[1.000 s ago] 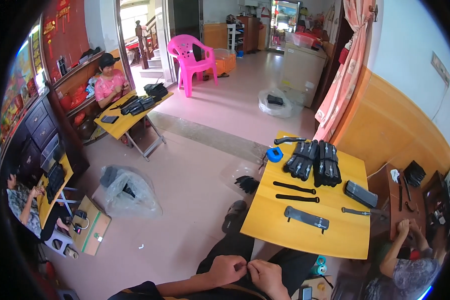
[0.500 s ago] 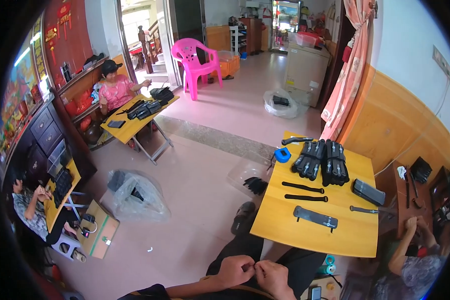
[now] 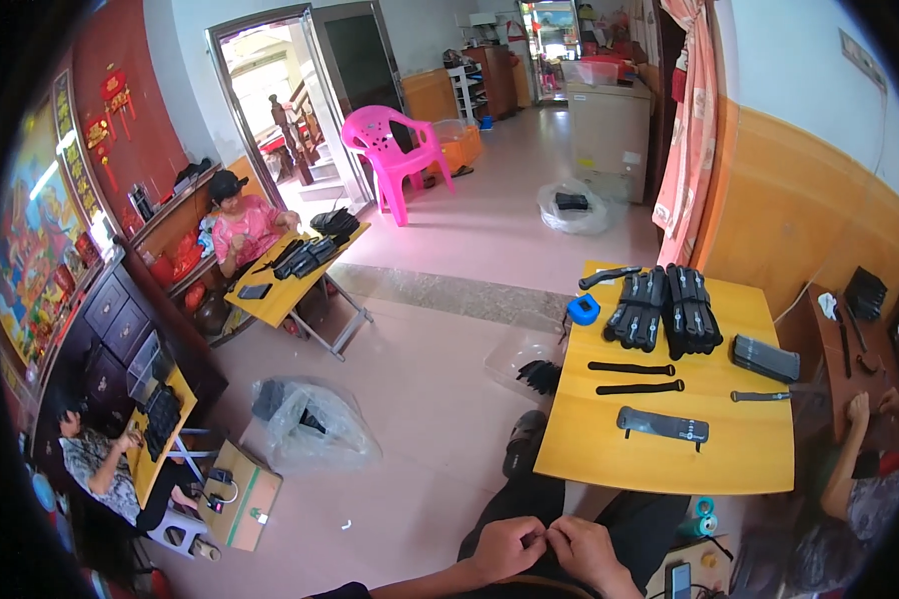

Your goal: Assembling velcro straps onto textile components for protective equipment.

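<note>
My left hand [image 3: 506, 548] and my right hand [image 3: 587, 552] are together low over my lap, at the near edge of the view. Both are curled, fingertips pinched toward each other on something small and dark [image 3: 539, 539] between them; it is too small for me to tell what it is. Just under my hands runs a thin tan band [image 3: 529, 582], and my dark trousers [image 3: 529, 509] lie below that.

Just beyond my knees stands a yellow table [image 3: 759, 459]. On its near part lies a flat dark grey strap piece [image 3: 662, 424]. Farther along are two thin black strips [image 3: 634, 377], side by side, and right of them a slim tool [image 3: 761, 396] and a dark grey flat block [image 3: 764, 358]. At the far end sit two bundles of black straps [image 3: 664, 309], touching each other, with a blue tape roll [image 3: 582, 308] just left of them at the table's edge.

On the floor to the left of the table lies a clear plastic bag [image 3: 517, 354], and farther left a larger one [image 3: 315, 427] beside a cardboard box [image 3: 238, 496]. A pink plastic chair [image 3: 390, 150] stands far off near the doorway. A person in a pink top [image 3: 245, 225] sits at another yellow table [image 3: 280, 285] on the far left, a second person [image 3: 95, 464] sits near left, and a third person's hand [image 3: 857, 407] rests at a brown desk on the right.
</note>
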`<state>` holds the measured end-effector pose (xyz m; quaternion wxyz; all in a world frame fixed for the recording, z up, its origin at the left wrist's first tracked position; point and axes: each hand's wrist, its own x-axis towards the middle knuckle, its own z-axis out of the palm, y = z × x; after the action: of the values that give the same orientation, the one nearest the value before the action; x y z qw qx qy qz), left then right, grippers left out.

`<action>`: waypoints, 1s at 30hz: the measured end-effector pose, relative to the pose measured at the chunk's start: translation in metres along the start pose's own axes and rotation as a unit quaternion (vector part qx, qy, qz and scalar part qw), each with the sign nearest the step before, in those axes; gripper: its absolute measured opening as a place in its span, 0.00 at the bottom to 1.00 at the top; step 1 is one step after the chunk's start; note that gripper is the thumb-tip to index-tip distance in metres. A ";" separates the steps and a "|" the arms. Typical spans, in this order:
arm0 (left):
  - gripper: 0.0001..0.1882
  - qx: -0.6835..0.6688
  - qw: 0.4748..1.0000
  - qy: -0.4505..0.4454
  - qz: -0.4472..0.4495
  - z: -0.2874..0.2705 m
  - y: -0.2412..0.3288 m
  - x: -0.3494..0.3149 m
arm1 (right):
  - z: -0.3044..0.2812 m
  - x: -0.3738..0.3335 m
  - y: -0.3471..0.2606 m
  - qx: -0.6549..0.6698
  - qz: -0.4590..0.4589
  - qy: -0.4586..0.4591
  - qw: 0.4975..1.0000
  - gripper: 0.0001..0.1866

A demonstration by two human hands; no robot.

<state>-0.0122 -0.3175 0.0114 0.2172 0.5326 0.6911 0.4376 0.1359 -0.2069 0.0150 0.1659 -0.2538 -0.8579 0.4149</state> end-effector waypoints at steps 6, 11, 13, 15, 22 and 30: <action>0.07 -0.004 0.999 -0.037 -0.030 -0.002 -0.002 0.003 | -0.002 0.001 -0.007 -0.091 0.008 -0.046 0.995 0.08; 0.06 -0.022 0.998 -0.021 -0.046 0.004 -0.001 0.003 | -0.009 0.000 -0.006 -0.089 0.006 -0.086 0.992 0.08; 0.06 -0.007 0.999 -0.017 -0.043 0.005 0.002 0.003 | -0.010 0.001 -0.005 -0.127 0.027 -0.140 0.982 0.08; 0.06 -0.003 0.999 -0.017 -0.037 0.006 0.001 0.002 | -0.010 -0.001 -0.001 -0.107 0.023 -0.124 0.986 0.08; 0.06 0.015 1.000 0.021 -0.001 -0.001 0.003 0.007 | -0.001 0.007 0.010 -0.044 -0.113 -0.028 0.992 0.09; 0.05 -0.063 0.998 0.011 -0.018 0.005 -0.003 0.010 | -0.001 0.002 0.008 -0.058 -0.150 0.063 0.985 0.08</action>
<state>-0.0136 -0.3067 0.0078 0.2508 0.5003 0.6742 0.4820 0.1365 -0.2010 0.0097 0.2649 -0.1568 -0.8967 0.3180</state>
